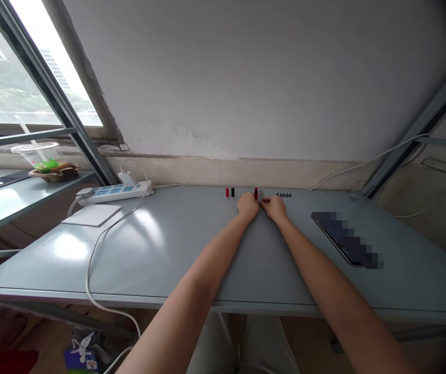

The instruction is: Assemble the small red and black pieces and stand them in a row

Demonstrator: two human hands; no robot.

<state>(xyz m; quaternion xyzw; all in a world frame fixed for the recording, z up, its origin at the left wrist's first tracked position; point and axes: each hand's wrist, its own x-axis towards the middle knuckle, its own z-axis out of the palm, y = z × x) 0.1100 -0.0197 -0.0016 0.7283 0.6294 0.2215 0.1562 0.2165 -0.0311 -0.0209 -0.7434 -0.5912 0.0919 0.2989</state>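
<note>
- The left hand rests on the desk with its fingers curled forward and down. Its fingertips are hidden behind the knuckles, so I cannot tell whether it is grasping anything.
- The right hand sits just beside the left, angled in toward it. Its fingertips are drawn together at a small pale tag, but the view is too small to tell whether they are pinching it or only touching it.
- A red cylindrical piece stands upright just ahead of the left hand's fingers, next to the pale tag.
- Farther ahead and left of the left hand, a shorter red piece and a black piece stand close together.
- Ahead and right of the right hand lies a short row of small dark parts.
- Well right of the right hand lies a dark tablet, its surface pixelated.
- Well left of the left hand are a white power strip with a plugged-in charger and a pale square pad, all on the grey desk.
</note>
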